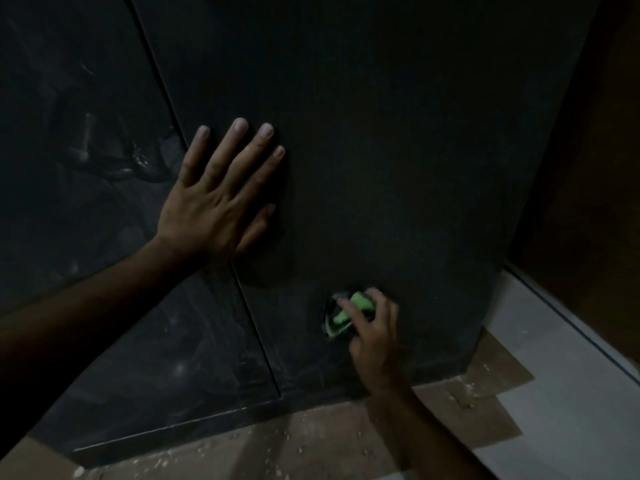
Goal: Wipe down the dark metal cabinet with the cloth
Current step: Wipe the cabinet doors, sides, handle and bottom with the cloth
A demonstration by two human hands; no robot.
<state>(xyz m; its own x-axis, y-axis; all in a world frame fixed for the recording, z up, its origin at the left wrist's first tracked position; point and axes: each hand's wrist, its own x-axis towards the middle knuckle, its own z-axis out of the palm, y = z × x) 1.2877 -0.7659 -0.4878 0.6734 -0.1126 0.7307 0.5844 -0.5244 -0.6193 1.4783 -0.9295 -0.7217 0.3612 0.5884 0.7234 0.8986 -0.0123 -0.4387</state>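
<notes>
Presently the dark metal cabinet point(381, 133) fills most of the frame, from the upper left down to its base near the bottom centre. Lighting is dim; surface detail is hard to read.

Left hand point(221, 192), left of centre: laid flat against the cabinet face, palm down, four fingers straight and slightly spread, thumb lying out along the lower right side of the hand. It grasps nothing; it only presses on the metal. It sits just right of the vertical seam point(204, 209) that divides the cabinet's two panels, and its wrist crosses that seam.

Right hand point(370, 330), lower centre-right: fingers curled round a bunched green cloth point(346, 311), which shows at the fingertips, upper left of the hand. Cloth is held against the lower part of the right panel, a little above the cabinet's bottom edge. Cannot tell how much of the cloth lies under the palm.

Left panel point(86, 168), left side of frame: glossier, shows dull reflections and pale smears or dust.

Floor, bottom of frame: brown cardboard sheet point(311, 441) lies under and in front of the cabinet base, speckled with pale debris. Pale flooring point(561, 427) shows at lower right. A brown wooden surface point(595, 168) stands at the right edge.
</notes>
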